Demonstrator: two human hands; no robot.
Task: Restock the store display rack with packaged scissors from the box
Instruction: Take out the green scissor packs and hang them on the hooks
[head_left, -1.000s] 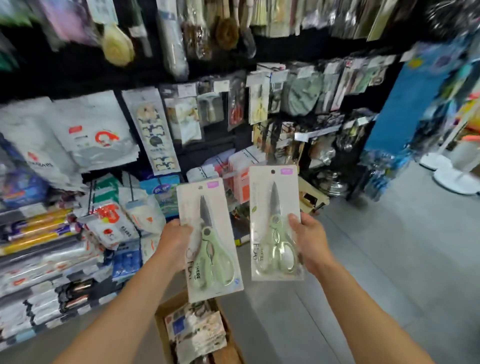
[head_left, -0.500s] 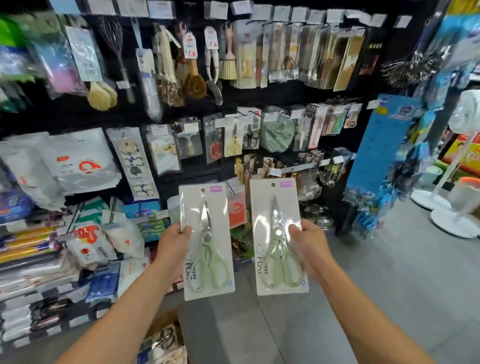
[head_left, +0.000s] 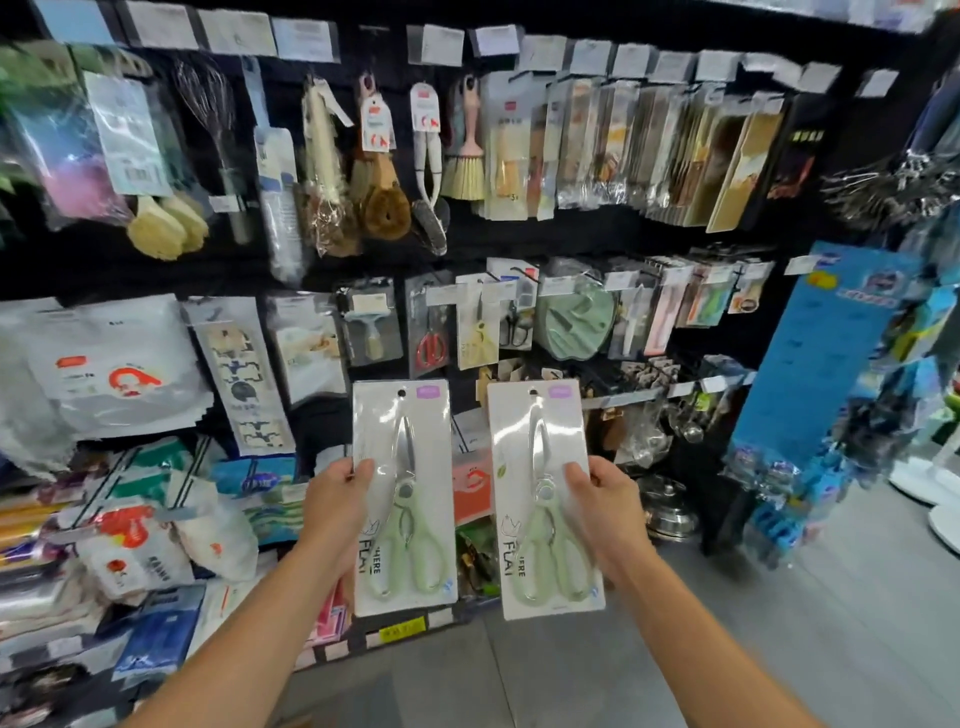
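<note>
**Both hands up, one scissors pack each, in front of the rack**

Left thumb (head_left: 363, 466) is pressed flat on the front of the left pack (head_left: 410, 551), at its left edge about mid-height. The other fingers are behind the card and hidden. So the left hand (head_left: 332, 501) pinches that pack.

The right side mirrors it. Right thumb (head_left: 574, 474) is on the front of the right pack (head_left: 540, 525) at its right edge, with the fingers behind. The right hand (head_left: 608, 501) pinches it.

Both packs are upright, faces to the camera, side by side at lower centre with a narrow gap and no contact. Each is a white card with a hang hole and a purple sticker at the top, and pale green-handled scissors under a clear blister with blades pointing up.

Neither pack touches the display rack (head_left: 597, 239), the black peg wall filling the upper frame behind them.

- Middle row, just above the packs: a hanging pack of red-handled scissors (head_left: 430, 340) and a round green item (head_left: 574, 317).
- Top row: brushes (head_left: 382, 200) and a whisk (head_left: 205, 98).
- Left: white bags (head_left: 104, 374).
- Right: a blue stand (head_left: 826, 353).
- Bottom: grey floor (head_left: 571, 670).
</note>
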